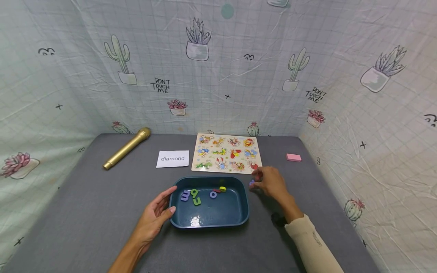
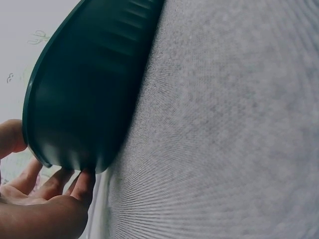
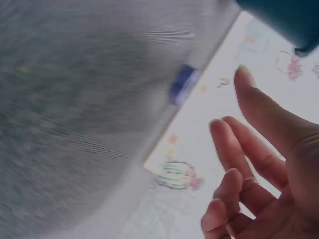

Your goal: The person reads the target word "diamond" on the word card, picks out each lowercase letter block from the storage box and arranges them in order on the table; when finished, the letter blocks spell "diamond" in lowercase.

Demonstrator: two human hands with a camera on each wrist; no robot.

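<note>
A dark teal tray holds several small letters: a purple m, a purple o, green letters, plus a red piece and a yellow piece. My left hand grips the tray's left end; in the left wrist view the thumb is at the rim and the fingertips touch the outer wall. Just right of the tray, a small purple piece lies on the table. My right hand reaches over it, thumb and fingers apart; the right wrist view shows a gap between hand and piece.
Behind the tray lies an insect picture board, with a white card reading "diamond" to its left. A gold microphone rests at the back left. On the right is a pink block. Patterned cloth hangs around the grey table.
</note>
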